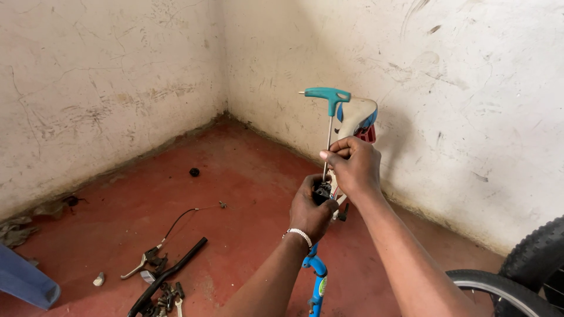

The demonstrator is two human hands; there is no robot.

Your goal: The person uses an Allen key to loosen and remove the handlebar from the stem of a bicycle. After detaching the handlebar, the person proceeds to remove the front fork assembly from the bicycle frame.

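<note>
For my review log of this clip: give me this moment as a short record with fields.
setting: red floor in a corner of white walls
left hand: grips a black clamp part on the blue bike frame
right hand: pinches the shaft of a teal T-handle hex key
on floor: brake lever with cable, black handlebar
lower right: bike tyre

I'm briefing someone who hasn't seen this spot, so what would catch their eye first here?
Mid-frame, the right hand pinches the shaft of a teal T-handle key, while the left hand grips a black fitting atop a blue bike frame. Lower left on the red floor lie a brake lever with cable and a black bar.
</note>
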